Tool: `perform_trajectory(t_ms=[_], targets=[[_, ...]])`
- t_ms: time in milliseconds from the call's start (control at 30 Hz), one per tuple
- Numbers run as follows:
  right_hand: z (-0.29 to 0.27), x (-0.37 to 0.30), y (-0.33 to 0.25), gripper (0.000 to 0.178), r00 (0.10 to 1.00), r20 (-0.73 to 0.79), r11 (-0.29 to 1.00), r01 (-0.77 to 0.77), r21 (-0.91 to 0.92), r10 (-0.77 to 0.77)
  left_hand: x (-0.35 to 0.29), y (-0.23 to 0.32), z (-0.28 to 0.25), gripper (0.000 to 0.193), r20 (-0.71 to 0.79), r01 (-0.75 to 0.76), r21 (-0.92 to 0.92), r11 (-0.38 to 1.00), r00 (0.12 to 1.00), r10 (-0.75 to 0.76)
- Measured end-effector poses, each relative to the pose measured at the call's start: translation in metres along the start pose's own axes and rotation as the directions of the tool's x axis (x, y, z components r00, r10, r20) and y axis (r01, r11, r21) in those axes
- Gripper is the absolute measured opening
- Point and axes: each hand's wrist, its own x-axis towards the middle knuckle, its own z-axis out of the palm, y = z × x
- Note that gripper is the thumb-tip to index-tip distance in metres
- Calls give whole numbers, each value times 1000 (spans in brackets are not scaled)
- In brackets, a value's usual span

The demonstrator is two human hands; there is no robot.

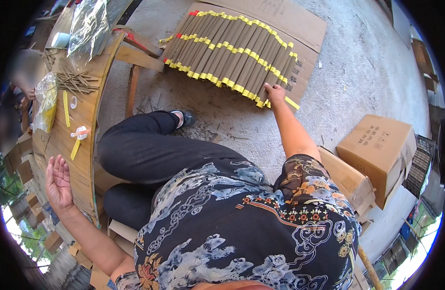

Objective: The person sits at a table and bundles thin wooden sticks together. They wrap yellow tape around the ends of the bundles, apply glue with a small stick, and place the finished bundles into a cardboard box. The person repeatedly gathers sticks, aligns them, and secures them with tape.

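Observation:
My right hand [276, 94] reaches down to the near right end of a long row of brown stick bundles [232, 50]. Its fingers are closed around the end of the last bundle. Yellow bands wrap the bundles at both ends and the middle; a few at the far left have red ones. The row lies on flattened cardboard [307, 34] on the floor, and a yellow strip [292, 103] sticks out beside my fingers. Over the near edge of the wooden table [63, 150], my left hand [59, 186] is held palm up, fingers stretched, with nothing in it.
Loose brown sticks [77, 81], a yellow strip [66, 109], a white spool [80, 133] and a clear plastic bag [46, 104] lie on the table. Another person's hand [26, 100] shows at its far left. Cardboard boxes [377, 147] stand at my right. A wooden stool [131, 92] is beside the table.

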Motion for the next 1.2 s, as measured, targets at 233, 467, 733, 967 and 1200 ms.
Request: perform_trajectory(t_ms=[233, 467, 733, 967, 1200], targets=[[5, 8, -18, 38, 998, -56, 888, -41, -459, 17, -1, 0, 13, 36, -29, 15, 15, 1000, 999, -15], [27, 47, 36, 31, 999, -38, 966, -23, -258, 13, 1, 0, 3, 36, -51, 39, 4, 999, 998, -39], [18, 54, 35, 17, 1000, 13, 972, 26, -234, -23, -25, -16, -20, 37, -272, 6, -33, 999, 962, -15], [0, -10, -45, 9, 998, -6, 975, 57, 213, -57, -84, -17, -66, 14, -361, -164, -134, 977, 927, 106], [59, -79, -157, 15, 932, 184, 930, 259, 260, -311, -139, -76, -157, 11, -669, -281, -223, 933, 740, 63]])
